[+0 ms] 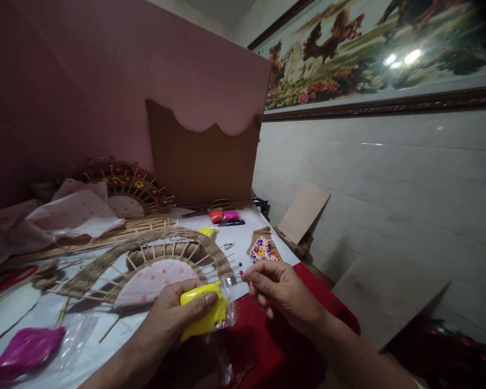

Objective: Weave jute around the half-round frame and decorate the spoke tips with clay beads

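My left hand (186,308) grips an unsealed clear bag of soft yellow clay (204,308), thumb pressed on top. Thumb and forefinger of my right hand (277,289) are pinched together, and a tiny bit of yellow clay (250,282) shows at the fingertips. Just left of those fingertips are stick ends tipped with small balls, one of them magenta (241,273). These sticks belong to a fan-shaped woven piece (222,259) of twine and thin sticks. Its half-round centre (154,283) is pale cloth with pink-red spots. A twine roll (166,254) lies behind the sticks.
A magenta clay bag (26,354) lies at lower left. Farther back are a finished-looking decorated fan (133,183), spotted cloth (76,210), and small red (216,216) and magenta packets (231,215). Cardboard holding colourful bits (263,248) sits near the table's right edge, beside red cloth (275,346).
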The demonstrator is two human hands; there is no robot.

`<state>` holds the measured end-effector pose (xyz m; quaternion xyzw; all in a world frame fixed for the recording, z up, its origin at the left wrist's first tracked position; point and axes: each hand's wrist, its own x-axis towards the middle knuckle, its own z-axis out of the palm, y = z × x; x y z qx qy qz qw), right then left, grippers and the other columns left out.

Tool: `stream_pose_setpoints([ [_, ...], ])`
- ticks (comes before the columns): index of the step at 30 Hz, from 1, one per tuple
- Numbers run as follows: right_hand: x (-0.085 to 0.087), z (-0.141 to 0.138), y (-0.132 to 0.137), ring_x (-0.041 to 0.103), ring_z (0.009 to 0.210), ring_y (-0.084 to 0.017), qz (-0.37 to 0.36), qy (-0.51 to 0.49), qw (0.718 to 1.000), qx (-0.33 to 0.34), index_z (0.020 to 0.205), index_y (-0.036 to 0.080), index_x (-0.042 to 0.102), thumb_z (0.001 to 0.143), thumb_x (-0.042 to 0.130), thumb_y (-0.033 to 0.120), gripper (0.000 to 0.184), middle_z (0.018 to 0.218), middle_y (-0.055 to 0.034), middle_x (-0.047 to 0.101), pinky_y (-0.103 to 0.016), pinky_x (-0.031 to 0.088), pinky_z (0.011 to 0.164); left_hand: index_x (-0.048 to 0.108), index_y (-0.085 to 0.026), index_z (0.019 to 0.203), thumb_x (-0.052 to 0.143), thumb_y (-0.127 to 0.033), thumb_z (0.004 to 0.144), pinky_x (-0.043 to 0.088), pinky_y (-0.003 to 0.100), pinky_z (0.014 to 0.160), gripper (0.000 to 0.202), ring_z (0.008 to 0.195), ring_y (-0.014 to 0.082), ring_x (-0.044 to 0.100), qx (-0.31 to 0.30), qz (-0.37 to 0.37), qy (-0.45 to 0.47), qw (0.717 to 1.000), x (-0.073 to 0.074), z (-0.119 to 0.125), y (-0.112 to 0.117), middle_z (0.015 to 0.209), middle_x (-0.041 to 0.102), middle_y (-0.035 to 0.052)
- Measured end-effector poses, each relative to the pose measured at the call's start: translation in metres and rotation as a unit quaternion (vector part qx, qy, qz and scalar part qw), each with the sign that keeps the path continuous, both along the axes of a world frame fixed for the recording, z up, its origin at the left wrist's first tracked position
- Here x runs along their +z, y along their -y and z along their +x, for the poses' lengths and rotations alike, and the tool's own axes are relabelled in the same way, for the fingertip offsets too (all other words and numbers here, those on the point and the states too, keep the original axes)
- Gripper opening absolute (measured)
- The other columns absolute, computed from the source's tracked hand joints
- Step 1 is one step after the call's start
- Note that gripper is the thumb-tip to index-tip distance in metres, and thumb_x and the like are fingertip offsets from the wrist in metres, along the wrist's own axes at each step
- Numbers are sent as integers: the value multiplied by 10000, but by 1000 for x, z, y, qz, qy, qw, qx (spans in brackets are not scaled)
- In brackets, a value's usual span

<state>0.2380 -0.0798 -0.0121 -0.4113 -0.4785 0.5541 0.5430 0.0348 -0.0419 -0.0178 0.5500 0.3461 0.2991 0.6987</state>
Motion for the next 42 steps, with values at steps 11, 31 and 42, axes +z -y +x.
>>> stream_pose_setpoints([
  [11, 32, 45, -30, 474, 398, -55, 105, 69, 989, -83, 679, 154, 576, 664, 757, 284, 223, 534, 37, 569, -161, 372, 351, 596, -147, 703, 687, -463, 654, 339, 204, 460, 332, 479, 99, 515, 7, 15, -51, 999, 2, 2, 0, 578, 629, 0],
  [31, 12, 33, -81, 502, 454, -74, 175, 221, 958, -58, 695, 169, 551, 698, 693, 256, 167, 577, 49, 540, -188, 406, 414, 582, -160, 646, 702, -469, 633, 290, 195, 429, 332, 434, 90, 488, 44, 2, -46, 998, 2, 6, 0, 479, 608, -12],
  [42, 5, 34, -83, 554, 696, -128, 340, 473, 811, -58, 816, 165, 650, 699, 518, -43, 273, 764, -23, 625, -249, 425, 631, 603, -161, 693, 677, -471, 654, 288, 200, 431, 321, 450, 100, 493, 40, 14, -69, 997, 2, 5, 2, 499, 616, -2],
])
